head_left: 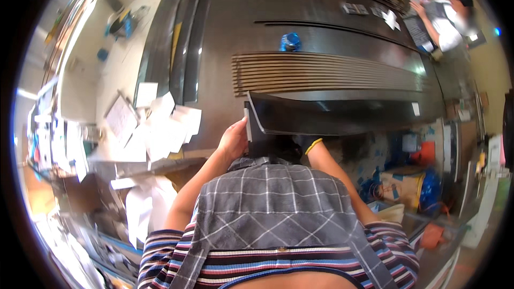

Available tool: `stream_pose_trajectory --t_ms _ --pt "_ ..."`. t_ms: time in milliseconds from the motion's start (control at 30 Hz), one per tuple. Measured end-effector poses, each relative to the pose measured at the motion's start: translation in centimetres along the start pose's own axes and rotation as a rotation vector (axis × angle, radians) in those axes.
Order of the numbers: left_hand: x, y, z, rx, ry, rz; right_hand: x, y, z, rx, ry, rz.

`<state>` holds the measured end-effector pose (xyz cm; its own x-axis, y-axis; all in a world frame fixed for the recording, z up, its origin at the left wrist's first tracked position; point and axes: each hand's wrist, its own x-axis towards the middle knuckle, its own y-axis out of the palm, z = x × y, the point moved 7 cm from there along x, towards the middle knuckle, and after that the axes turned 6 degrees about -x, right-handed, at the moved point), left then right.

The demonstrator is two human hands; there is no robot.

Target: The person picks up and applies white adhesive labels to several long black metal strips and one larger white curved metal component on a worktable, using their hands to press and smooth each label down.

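Observation:
A long, glossy dark panel (332,115) with a thin pale edge lies along the table's near side, its left end close in front of me. At that end, my left hand (234,138) is bare and closed around a narrow light-edged piece (247,122) standing upright beside the panel. My right hand (304,142) appears to wear a dark glove with a yellow cuff and is at the panel's lower edge. The panel and shadow hide its fingers, so I cannot tell whether it grips.
Beyond the panel lies a row of long thin brown strips (326,72). A blue roll (290,42) stands farther back, near dark rods (337,32). Loose white papers (166,128) cover the left. A person (447,24) in a dark cap works at the far right.

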<state>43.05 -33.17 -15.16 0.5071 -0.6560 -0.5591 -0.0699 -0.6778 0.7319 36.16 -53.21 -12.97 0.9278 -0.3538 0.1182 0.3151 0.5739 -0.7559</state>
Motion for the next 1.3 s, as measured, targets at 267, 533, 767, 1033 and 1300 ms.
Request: stream_pose_trajectory --t_ms 267,533,767,1033,1300 --pt "0.9 -0.2 0.9 -0.096 0.041 0.019 0.6 -0.6 -0.1 0.012 -0.004 0.046" --pt "3.5 -2.3 1.1 0.24 0.175 -0.09 -5.4 -5.5 -1.9 0.247 0.127 0.396" --pt "0.2 1.2 1.3 -0.192 -0.023 -0.052 -10.8 -10.6 -3.2 0.232 0.303 0.697" --pt "-2.1 2.8 -4.3 1.053 1.016 -0.431 1.2 -3.2 2.4 0.25 -0.001 0.203" --pt "-0.7 5.2 0.4 -0.064 -0.129 0.11 -4.0 -2.0 0.8 0.545 0.291 0.613"
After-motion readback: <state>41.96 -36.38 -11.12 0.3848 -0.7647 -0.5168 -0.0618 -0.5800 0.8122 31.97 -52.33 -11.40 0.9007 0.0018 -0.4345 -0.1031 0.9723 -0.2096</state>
